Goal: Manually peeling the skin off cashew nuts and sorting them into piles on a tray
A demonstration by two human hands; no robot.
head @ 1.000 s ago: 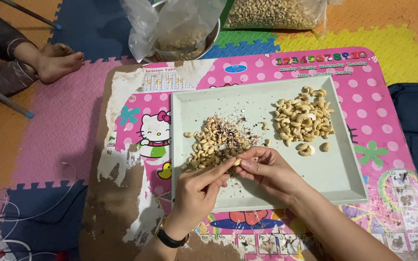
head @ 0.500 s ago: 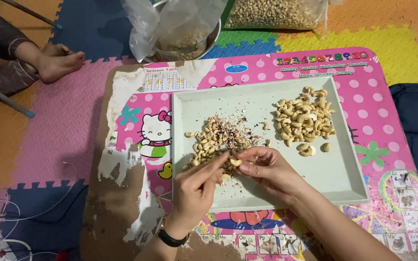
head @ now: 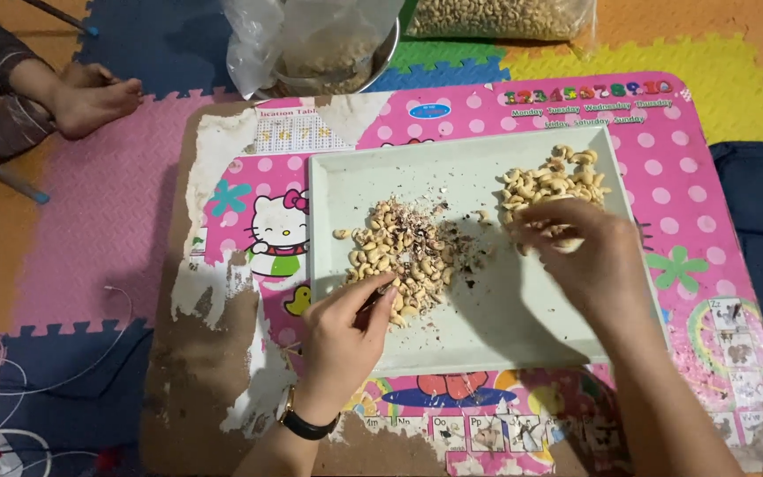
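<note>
While our left hand point(head: 344, 329) rests at the near edge of the heap of unpeeled cashew nuts mixed with dark skin flakes point(head: 404, 252), its fingers are curled narrow and the fingertips touch the nuts; whether a nut is pinched between them we cannot tell. This hand wears a black wristwatch with a gold case point(head: 304, 424). Our right hand point(head: 586, 252) is over the second heap of pale, clean cashew nuts point(head: 551, 181), with the fingers bent downward and close together; it covers the near part of that heap, and we cannot tell if it holds something. Both heaps lie in the pale grey-green rectangular plastic tray point(head: 505, 331), the mixed heap at the middle left and the clean heap at the far right corner, well apart. The tray stands on the small pink worktop with cartoon pictures and a worn, peeling surface point(head: 222, 265). Behind the worktop we see a metal bowl with a clear plastic bag in it point(head: 328, 49) and a clear bag full of cashew nuts point(head: 496, 16). At the far left, the bare foot of another person point(head: 90, 102) rests on the coloured foam floor mat point(head: 108, 230).
</note>
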